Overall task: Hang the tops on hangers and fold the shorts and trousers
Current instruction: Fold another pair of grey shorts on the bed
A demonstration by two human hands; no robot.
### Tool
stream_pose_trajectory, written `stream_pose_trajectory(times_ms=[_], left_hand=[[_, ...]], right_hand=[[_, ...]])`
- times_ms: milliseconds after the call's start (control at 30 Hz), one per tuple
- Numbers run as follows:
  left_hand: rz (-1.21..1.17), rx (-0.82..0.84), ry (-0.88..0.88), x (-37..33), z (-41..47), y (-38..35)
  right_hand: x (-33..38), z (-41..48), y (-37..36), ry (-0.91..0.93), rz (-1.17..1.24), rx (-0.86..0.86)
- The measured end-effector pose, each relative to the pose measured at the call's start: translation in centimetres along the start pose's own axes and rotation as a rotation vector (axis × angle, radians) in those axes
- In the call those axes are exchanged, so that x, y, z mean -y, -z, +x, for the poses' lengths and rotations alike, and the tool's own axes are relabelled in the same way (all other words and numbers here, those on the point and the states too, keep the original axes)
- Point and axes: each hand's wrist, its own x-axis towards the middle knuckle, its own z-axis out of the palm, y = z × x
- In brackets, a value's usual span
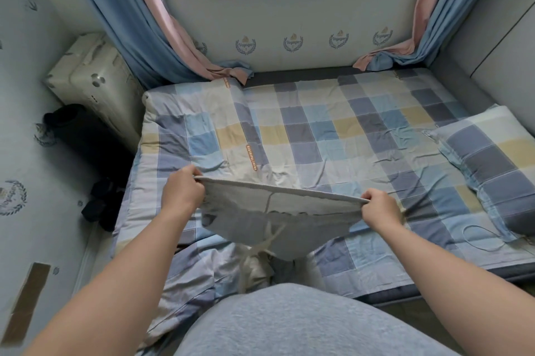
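A pair of light grey shorts [278, 211] with a pale drawstring hangs stretched out above the near part of the bed. My left hand [182, 190] grips the left end of the waistband. My right hand [379, 208] pinches the right end of the waistband. The waistband is pulled taut between both hands, and the legs hang down toward the bed's front edge. The drawstring ends dangle below the shorts. No hangers or other garments are visible.
The bed [333, 130] is covered by a blue, grey and yellow checked sheet, with a folded checked quilt [188, 130] on its left side and a pillow [489, 164] on the right. Curtains [139, 22] hang at the back by the window. A white box [92, 72] and dark items stand on the left.
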Motion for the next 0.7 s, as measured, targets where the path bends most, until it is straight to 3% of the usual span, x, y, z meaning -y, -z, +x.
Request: stream_pose_trajectory(times_ms=[67, 200, 300, 400, 500, 700], left_hand=[[0.057, 0.050, 0.064, 2.2, -0.1, -0.7], [0.152, 0.165, 0.222, 4.7, -0.4, -1.6], [-0.285, 0.218, 0.422, 5.2, -0.3, -2.4], [-0.658, 0.249, 0.569, 5.3, -0.3, -2.3], [-0.813, 0.253, 0.634, 5.5, 0.4, -1.6], [-0.543, -0.067, 0.413, 5.4, 2.8, 1.2]], right_hand=[[-1.0, 0.7, 0.5, -0.096, 0.193, -0.018], [-1.6, 1.1, 1.0, -0.375, 0.805, 0.043], [-1.6, 1.5, 1.7, -0.493, 1.077, 0.174], [-1.4, 2.0, 2.3, -0.545, 1.161, 0.220], [-1.0, 2.4, 3.4, -0.584, 1.147, 0.198], [-0.3, 3.6, 5.7, -0.546, 1.051, -0.008]])
